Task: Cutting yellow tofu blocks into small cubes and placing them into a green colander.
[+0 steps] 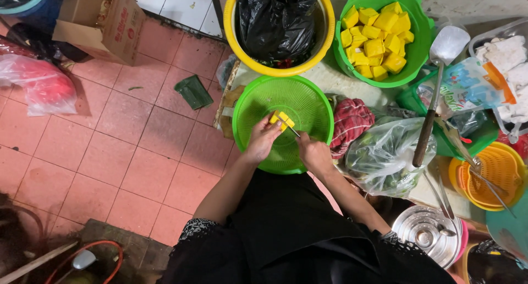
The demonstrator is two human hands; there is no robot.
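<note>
Over a green perforated basket (258, 102), my left hand (263, 141) holds a yellow block (281, 119) that is cut into pieces. My right hand (314, 152) grips a small knife (295, 131) whose thin blade touches the block's right side. Both hands hover above the basket's near half. A green bowl (418, 47) behind it at the upper right is filled with several yellow cubes (377, 39) of the same kind.
A yellow bucket (325, 36) lined with a black bag stands behind the basket. A red cloth (352, 122), a plastic bag of greens (385, 155), a long-handled spatula (434, 91), an orange strainer (495, 174) and a steel lid (426, 237) crowd the right. Tiled floor (121, 152) lies left.
</note>
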